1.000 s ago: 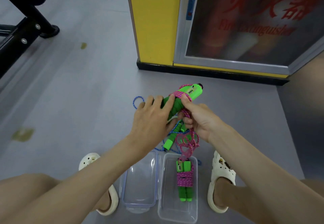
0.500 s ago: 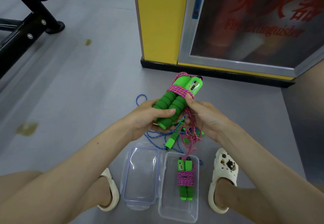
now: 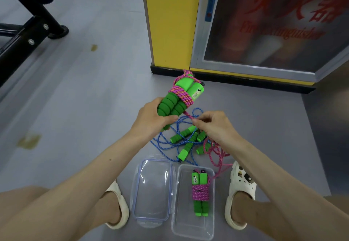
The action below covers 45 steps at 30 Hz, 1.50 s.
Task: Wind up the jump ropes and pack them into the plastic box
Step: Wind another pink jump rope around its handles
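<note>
My left hand (image 3: 151, 119) grips the two green foam handles of a pink jump rope (image 3: 179, 97), held upright above the floor with a few pink turns wound around them. My right hand (image 3: 213, 127) pinches the pink cord just right of the handles; the loose remainder (image 3: 217, 154) trails down to the floor. A clear plastic box (image 3: 174, 203) lies between my feet and holds one wound pink rope (image 3: 200, 193). Loose blue ropes (image 3: 168, 144) with green handles (image 3: 184, 151) lie tangled on the floor behind the box.
The box's clear lid (image 3: 153, 188) lies flat to the left of it. My white clogs (image 3: 239, 195) flank both. A yellow pillar (image 3: 170, 23) and a fire extinguisher cabinet (image 3: 264, 23) stand ahead. A black gym frame (image 3: 24, 33) is at far left.
My left hand has lifted the handles higher and tilted them. My right hand slid off the bundle and down to the right along the pink cord. The view shifted slightly.
</note>
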Each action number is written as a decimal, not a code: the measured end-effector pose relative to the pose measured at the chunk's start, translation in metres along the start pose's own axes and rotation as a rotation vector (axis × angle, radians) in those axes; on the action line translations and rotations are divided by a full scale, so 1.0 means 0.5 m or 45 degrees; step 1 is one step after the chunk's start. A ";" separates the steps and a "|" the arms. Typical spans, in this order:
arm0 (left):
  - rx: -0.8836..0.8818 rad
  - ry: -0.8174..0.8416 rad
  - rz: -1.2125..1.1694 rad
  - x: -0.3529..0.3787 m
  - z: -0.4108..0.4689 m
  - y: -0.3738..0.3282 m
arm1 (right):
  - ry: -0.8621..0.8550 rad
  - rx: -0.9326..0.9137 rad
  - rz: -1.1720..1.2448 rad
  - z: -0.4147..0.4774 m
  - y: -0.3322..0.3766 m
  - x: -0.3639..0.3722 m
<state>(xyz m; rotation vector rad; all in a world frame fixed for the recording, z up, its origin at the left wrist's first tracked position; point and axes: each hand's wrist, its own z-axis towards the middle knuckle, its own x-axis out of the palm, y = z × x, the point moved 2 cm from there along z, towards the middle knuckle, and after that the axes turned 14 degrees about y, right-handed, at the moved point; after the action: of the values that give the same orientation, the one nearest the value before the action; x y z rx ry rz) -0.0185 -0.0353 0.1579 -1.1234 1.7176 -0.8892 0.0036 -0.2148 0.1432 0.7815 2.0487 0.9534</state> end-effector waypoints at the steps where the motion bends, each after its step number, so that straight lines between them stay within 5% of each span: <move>1: -0.007 -0.005 0.001 0.002 0.001 0.001 | -0.007 -0.009 -0.032 -0.001 0.001 0.002; 8: 0.069 -0.033 0.228 0.015 0.003 0.003 | -0.156 -0.026 -0.234 0.003 0.004 -0.007; 14: 0.150 -0.151 0.642 0.028 -0.005 -0.010 | 0.055 0.301 0.870 0.009 0.002 0.000; 22: 0.274 -0.355 1.331 0.046 -0.016 -0.009 | 0.371 0.193 0.596 -0.007 0.024 0.002; 30: 0.190 -0.353 1.518 0.039 -0.016 -0.007 | 0.207 0.222 0.553 -0.001 0.017 -0.008; 34: 0.251 -0.406 1.578 0.038 -0.017 -0.011 | 0.276 0.180 0.833 -0.004 0.025 0.001; 45: 0.515 -0.620 1.843 0.069 -0.018 -0.001 | 0.231 0.112 0.763 -0.008 0.036 0.014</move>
<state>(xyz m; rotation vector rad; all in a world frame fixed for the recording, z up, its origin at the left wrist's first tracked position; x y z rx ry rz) -0.0339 -0.0670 0.1522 0.2879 1.3417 0.0130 0.0002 -0.2011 0.1573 1.4512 2.0541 1.2990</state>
